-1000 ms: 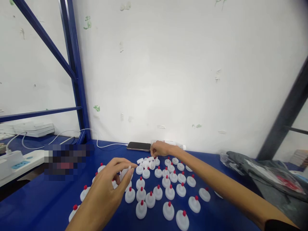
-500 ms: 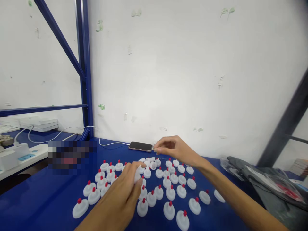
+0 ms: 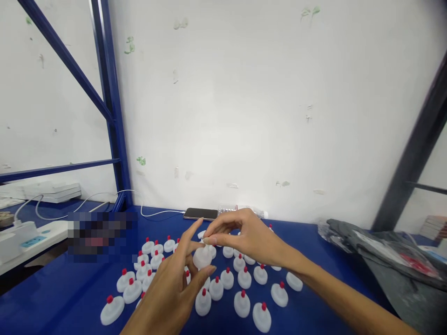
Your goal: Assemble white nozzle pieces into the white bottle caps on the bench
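Observation:
My left hand (image 3: 171,284) is closed around a small round white plastic bottle (image 3: 202,257), with the thumb underneath and the fingers at its far side. The bottle's narrow tip points up towards my right hand (image 3: 249,237). Thumb and index finger of the right hand pinch together right at that tip; whatever sits between them is too small to make out. On the blue table around both hands stand several similar white bottles with red caps (image 3: 261,319). More white bottles are partly covered by my hands and right forearm.
A phone (image 3: 200,214) on a white cable lies by the wall, beside clear plastic packaging (image 3: 258,212). At the left are a white power strip (image 3: 45,237) and a blue rack post (image 3: 113,116). Grey plastic-wrapped fabric (image 3: 377,246) lies at the right.
My right hand has come from beside the phone, nearer and leftward, to the tip of the bottle in my left hand. The left hand has turned, showing the bottle more. The view has shifted slightly.

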### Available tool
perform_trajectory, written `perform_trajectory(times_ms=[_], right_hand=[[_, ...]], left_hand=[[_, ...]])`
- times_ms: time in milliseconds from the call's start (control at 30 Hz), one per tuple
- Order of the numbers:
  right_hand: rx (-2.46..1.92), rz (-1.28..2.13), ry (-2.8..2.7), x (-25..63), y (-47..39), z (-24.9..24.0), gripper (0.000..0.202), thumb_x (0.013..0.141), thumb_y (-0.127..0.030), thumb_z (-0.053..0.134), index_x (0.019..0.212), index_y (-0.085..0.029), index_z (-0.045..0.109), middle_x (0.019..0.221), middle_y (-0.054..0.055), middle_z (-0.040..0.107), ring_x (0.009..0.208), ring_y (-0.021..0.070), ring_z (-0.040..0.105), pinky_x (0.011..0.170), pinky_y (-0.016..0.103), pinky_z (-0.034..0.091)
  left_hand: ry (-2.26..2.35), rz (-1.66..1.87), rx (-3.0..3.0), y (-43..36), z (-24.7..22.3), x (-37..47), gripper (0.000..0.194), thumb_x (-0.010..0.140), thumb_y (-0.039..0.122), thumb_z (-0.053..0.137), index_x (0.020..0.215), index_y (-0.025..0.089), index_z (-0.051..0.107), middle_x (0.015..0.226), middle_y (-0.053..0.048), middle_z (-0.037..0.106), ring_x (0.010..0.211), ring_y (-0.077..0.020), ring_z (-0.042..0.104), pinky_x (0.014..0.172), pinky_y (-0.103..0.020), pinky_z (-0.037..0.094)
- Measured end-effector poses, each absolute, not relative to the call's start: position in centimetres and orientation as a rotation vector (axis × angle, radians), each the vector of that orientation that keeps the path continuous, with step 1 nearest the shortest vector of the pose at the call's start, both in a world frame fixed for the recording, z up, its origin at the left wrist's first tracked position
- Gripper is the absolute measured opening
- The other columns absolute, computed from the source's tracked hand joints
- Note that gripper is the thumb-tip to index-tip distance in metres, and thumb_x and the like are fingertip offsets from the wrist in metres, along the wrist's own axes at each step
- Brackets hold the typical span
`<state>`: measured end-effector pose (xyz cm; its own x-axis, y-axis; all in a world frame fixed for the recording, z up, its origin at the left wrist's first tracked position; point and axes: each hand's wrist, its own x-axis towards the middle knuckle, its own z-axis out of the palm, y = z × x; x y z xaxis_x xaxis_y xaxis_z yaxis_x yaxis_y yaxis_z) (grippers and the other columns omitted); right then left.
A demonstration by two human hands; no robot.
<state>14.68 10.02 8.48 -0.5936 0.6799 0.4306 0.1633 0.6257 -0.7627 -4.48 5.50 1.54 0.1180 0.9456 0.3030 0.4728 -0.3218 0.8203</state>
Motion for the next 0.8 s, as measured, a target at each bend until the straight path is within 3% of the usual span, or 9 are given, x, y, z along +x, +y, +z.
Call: perform_trajectory(times_ms=[267,400,500,633,800], right_hand=[[-0.596,0.985,-2.107,14.6,10.4,7.7,0.013,0.082,-0.029,0.080,0.091,-0.019,0.078,0.081,0.001,0.076,0.075,0.0136,0.071,0.072,0.025,0.057],[-0.680,0.783,-2.154,16.5,11.4,9.1,0.013,0.086,-0.032,0.075,0.093,-0.021,0.077,0.085,0.001,0.077,0.078,0.0151,0.072,0.074,0.028,0.058],[-0.928,0.463,-2.178,19.5,12.5,9.9,0.010,0.087,-0.031,0.073,0.090,-0.022,0.076,0.087,0.001,0.077,0.080,0.0166,0.072,0.076,0.030,0.058],[-1.399,0.120,-2.050,25.3,13.4,8.6,0.010,0.084,-0.030,0.068,0.086,-0.024,0.076,0.085,0.003,0.078,0.081,0.0219,0.073,0.073,0.033,0.055],[-1.758,0.046,-1.834,32.5,13.3,4.3,0.015,0.081,-0.035,0.065,0.080,-0.022,0.073,0.082,0.006,0.079,0.078,0.0240,0.073,0.070,0.032,0.053]], left_hand=[[1.407,1.143,1.844,5.6,1.5,-4.1,0.076,0.090,0.046,0.059,0.156,0.036,0.022,0.115,-0.003,0.071,0.066,-0.0137,0.062,0.054,-0.023,0.045],[1.450,1.158,1.911,5.8,1.5,-4.5,0.084,0.087,0.055,0.063,0.157,0.035,0.020,0.119,-0.006,0.068,0.063,-0.0142,0.065,0.047,-0.023,0.045],[1.478,1.175,1.950,5.8,2.0,-5.4,0.068,0.091,0.060,0.054,0.150,0.034,0.033,0.110,-0.003,0.069,0.051,-0.0105,0.057,0.044,-0.023,0.044],[1.511,1.142,2.020,6.7,2.4,-7.3,0.056,0.090,0.065,0.051,0.132,0.030,0.056,0.075,0.003,0.066,0.042,-0.0100,0.044,0.041,-0.022,0.040],[1.496,1.127,2.012,7.5,2.7,-8.8,0.051,0.088,0.066,0.051,0.117,0.028,0.066,0.072,0.002,0.066,0.042,-0.0104,0.044,0.041,-0.022,0.041]])
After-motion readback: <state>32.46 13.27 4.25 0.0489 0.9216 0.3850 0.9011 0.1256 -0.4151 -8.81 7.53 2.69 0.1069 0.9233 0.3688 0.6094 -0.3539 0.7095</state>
